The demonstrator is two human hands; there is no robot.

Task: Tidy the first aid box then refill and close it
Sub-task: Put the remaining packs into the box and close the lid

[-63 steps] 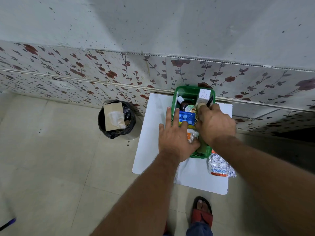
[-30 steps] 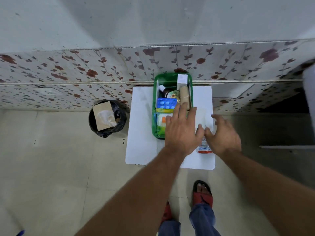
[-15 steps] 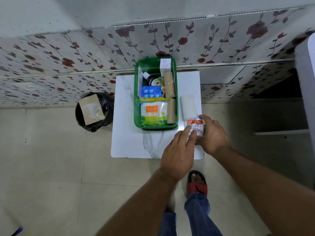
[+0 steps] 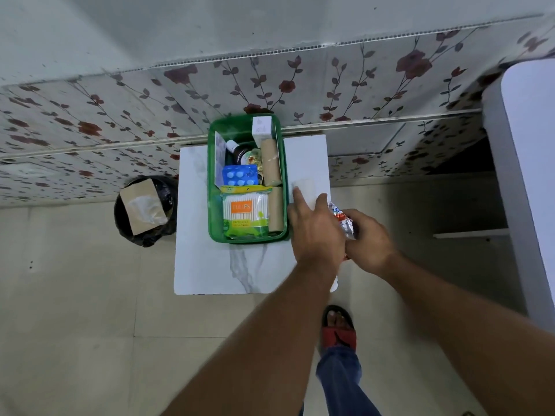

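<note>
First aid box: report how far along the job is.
Done: the green box on the white table holds cotton buds, blue tablets and bandage rolls. In hand: the right hand holds a foil packet; the left hand reaches over a white roll. Left: both go in; no lid is visible.

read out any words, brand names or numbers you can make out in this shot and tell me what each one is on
"TULIPS": white letters on the orange patch of the cotton swab pack in the green box.
Smaller print on that pack's green lower band: too blurred to read.
White carton at the box's far end: faint marks, unreadable.
Foil packet held by the right hand: print too blurred.
Blue blister strip: nothing legible.
</note>
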